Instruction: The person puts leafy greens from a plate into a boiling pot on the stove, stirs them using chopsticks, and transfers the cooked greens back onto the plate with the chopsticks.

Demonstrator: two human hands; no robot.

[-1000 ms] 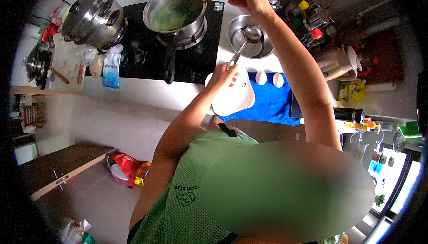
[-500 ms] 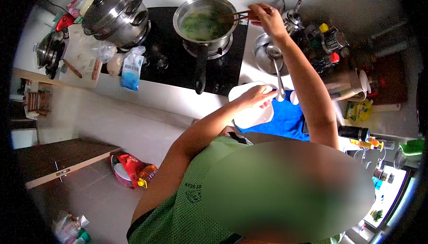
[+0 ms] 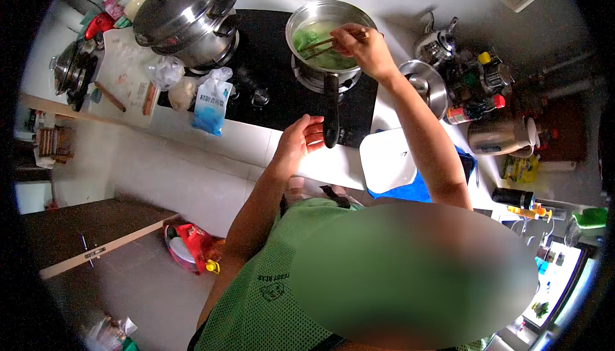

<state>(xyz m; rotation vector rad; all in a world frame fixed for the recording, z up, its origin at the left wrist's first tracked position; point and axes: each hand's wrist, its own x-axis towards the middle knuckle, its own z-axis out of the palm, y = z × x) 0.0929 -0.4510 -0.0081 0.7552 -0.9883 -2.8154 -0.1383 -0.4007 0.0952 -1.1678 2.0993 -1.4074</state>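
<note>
A steel saucepan (image 3: 327, 10) with green leaves in pale liquid stands on the right burner. Over its right side, my right hand (image 3: 362, 50) is closed around chopsticks (image 3: 318, 46), whose tips reach into the greens. The pan's long black handle (image 3: 331, 117) points toward me. Just left of the handle's end is my left hand (image 3: 301, 138), its fingers loosely curved and apart, holding nothing. A white square dish (image 3: 387, 158) rests at the counter's front edge, partly on a blue cloth (image 3: 400, 191).
Left of the saucepan stands a large lidded pot (image 3: 182, 14). In front of that sit a blue and white bag (image 3: 213, 104) and a cutting board (image 3: 122, 72) with a knife. To the right are a steel bowl (image 3: 435, 85) holding a ladle, a kettle (image 3: 439, 46) and several bottles.
My left hand has moved from the white dish and ladle to beside the pan handle. My right hand has brought the chopsticks farther over the pan. The whole view has shifted slightly.
</note>
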